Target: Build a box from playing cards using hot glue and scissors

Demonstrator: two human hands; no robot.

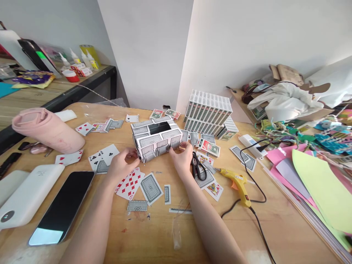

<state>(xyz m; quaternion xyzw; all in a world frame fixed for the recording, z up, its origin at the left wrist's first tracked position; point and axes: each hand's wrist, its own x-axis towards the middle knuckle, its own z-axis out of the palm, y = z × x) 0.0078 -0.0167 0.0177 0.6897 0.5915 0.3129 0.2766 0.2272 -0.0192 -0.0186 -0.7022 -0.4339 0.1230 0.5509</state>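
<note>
Card-covered box sits on the counter, rectangular opening in its top, between your two hands. Your left hand is at the box's lower near-left corner, grip nearly closed, thumb and fingertips pinched on that corner. Your right hand is at the near-right lower edge, grip curled tight, fingertips pressing the card facing there. Black-handled scissors lie just right of the right grip, touching the loose cards under them. Yellow glue gun lies further right, cord trailing toward you. Nine of diamonds lies just below the left grip, face up; a face-down card lies beside it. Phone and white power bank are well left of the left grip. Stacked card decks stand beyond the right grip.
</note>
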